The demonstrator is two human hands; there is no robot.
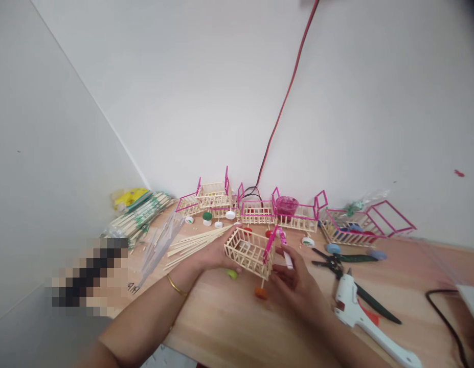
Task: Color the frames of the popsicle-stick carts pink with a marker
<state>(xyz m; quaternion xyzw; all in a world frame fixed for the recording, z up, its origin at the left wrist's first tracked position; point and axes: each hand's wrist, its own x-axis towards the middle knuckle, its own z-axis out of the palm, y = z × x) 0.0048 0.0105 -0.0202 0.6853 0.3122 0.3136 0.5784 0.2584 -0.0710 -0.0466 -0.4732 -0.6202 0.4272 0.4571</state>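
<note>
Sitting between left hand (218, 254) and right hand (299, 276): stick cart (249, 255).

A slim gold bangle (175, 288) gleams just behind the left hand (213, 255), bare left forearm (144, 323) below the bangle; to its right, bare right hand (298, 282), bare right forearm (338, 335)!

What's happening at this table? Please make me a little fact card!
Left hand: grips the small stick cart
Right hand: at the cart's pink end, holding a white stick-like thing
Below cart: orange wheel, lime-green disc
By the wall: more stick carts, pink cup
Right side: white glue gun, cutters
Left side: loose sticks
</note>
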